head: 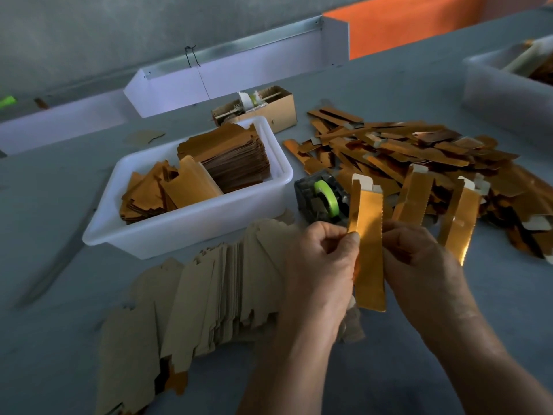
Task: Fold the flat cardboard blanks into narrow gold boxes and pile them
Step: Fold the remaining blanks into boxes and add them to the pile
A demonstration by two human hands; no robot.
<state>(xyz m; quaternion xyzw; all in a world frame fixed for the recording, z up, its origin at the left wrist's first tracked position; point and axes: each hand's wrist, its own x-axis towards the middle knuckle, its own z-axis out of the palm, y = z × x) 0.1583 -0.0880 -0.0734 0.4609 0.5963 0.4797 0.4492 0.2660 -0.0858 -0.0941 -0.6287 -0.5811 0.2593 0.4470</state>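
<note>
Hands, two, bare, raised over the near centre of a grey table (74, 181). Left hand (321, 259): fingers curled, thumb and fingertips pinching the left edge of a narrow gold box (369, 250). Right hand (419, 259): fingers curled against the box's right edge, gripping it. Box held upright between both hands, gold face toward the camera, pale flap open at its top end.

Flat blanks (194, 310), brown side up, fanned in an overlapping row on the table, near left, partly under the left forearm.

Pile of folded gold boxes (419, 154), loose heap, right of centre; two stand tilted just beyond the right hand.

White tub (185, 232), centre left, holding more gold blanks (227, 157) stacked on edge.

Tape dispenser (321, 199), dark body, green roll, just right of the tub and directly beyond the held box.

Small cardboard carton (278, 110), open, far side of the tub.

Second white tub (502, 94), far right, contents unclear.
</note>
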